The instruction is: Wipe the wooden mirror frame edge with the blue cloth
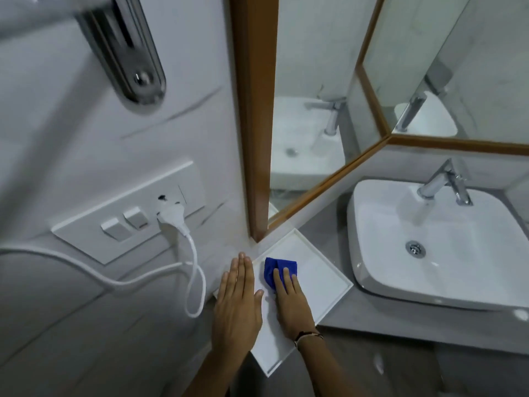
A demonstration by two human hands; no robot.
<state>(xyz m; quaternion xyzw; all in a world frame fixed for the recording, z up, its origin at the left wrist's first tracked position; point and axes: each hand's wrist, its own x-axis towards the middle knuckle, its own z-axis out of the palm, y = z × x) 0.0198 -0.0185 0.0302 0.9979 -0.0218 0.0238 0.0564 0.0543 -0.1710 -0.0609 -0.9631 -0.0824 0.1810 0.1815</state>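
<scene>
The wooden mirror frame edge (254, 110) runs upright as a brown strip, ending just above a white tray (320, 282) on the counter. A crumpled blue cloth (274, 267) lies in the tray's near-left part. My right hand (292, 302) rests palm down on the cloth, two fingertips pressing it; whether it grips the cloth is unclear. My left hand (237, 305) is flat with fingers straight and together, at the tray's left rim against the wall, holding nothing. Both hands are below the frame's lower end.
A white switch plate (128, 213) with a plug and looping white cable (194, 276) is on the left wall. A chrome fixture (126, 50) hangs above. A white basin (435, 242) with a chrome tap (443, 181) sits right on the grey counter.
</scene>
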